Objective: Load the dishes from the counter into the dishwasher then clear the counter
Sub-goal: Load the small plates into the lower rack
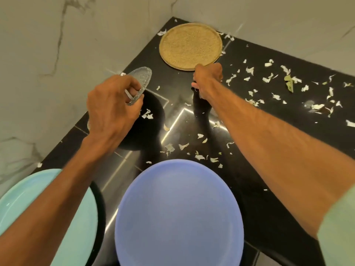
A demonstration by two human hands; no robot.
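Observation:
My left hand (111, 108) grips a small clear glass plate (141, 79) by its near rim and holds it tilted above the black counter (269, 154). My right hand (207, 79) is curled, knuckles up, at the near rim of a round tan plate (190, 47) in the back corner. Whether its fingers hold anything is hidden. A large blue plate (178, 217) lies at the counter's front, and a mint plate (17, 212) sits to its left on a black plate (100, 208). My left forearm crosses the mint plate.
White peel scraps and a few green leaves (269, 79) are scattered over the counter, mostly to the right. A dark round shape (149, 123) lies under my left hand. Marble walls (57, 54) close the counter at the left and back.

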